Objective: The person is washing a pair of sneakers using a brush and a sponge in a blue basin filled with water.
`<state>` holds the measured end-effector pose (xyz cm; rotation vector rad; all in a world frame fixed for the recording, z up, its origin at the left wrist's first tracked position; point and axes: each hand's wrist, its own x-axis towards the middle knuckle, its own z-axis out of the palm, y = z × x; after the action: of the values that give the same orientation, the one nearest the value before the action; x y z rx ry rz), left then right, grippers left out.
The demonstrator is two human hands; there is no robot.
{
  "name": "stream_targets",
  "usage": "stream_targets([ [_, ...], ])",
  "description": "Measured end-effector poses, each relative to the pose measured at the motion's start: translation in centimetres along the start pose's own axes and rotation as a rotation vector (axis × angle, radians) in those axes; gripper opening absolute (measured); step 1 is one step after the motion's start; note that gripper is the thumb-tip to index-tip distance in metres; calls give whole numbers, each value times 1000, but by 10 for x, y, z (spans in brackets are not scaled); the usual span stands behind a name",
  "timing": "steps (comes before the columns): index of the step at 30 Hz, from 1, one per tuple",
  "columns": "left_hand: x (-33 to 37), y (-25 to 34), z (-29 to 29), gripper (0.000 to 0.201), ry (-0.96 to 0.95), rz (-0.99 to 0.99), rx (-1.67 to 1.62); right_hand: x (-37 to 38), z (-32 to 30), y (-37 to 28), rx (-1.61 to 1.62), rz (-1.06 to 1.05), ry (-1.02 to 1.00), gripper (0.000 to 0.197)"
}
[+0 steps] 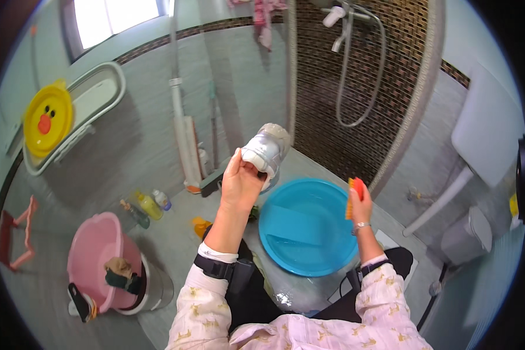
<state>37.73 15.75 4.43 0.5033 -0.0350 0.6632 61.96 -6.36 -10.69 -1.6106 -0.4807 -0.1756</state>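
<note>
Holding the white shoe (266,150) up above the blue basin (307,226), the left hand (239,182) grips it closed; the right hand (360,205) clasps an orange brush (354,195) beside it, so scrubbing probably goes best with drips falling into the water

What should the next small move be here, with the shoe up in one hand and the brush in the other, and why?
Probably bring the right hand with the orange brush across to the white shoe. The left hand holds the shoe raised, beside the blue basin rather than over it, and the brush is apart from it, so nothing is being scrubbed yet.
</note>
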Motion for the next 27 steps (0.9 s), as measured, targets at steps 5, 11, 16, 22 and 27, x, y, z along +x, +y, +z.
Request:
stream_targets([
  [5, -47, 74, 18, 40, 53, 157, -15, -14, 9, 8, 266, 373, -92, 34],
  [11, -137, 79, 5, 46, 30, 323, 87, 34, -7, 109, 169, 563, -158, 59],
  [16, -284, 61, -76, 41, 502, 418, -119, 30, 62, 96, -18, 649, -216, 72],
  [22, -446, 36, -210, 30, 1349, 813, -349, 39, 70, 130, 80, 701, -473, 70],
  [27, -604, 31, -299, 34, 1237, 1512, -650, -4, 68, 39, -142, 651, -454, 59],
])
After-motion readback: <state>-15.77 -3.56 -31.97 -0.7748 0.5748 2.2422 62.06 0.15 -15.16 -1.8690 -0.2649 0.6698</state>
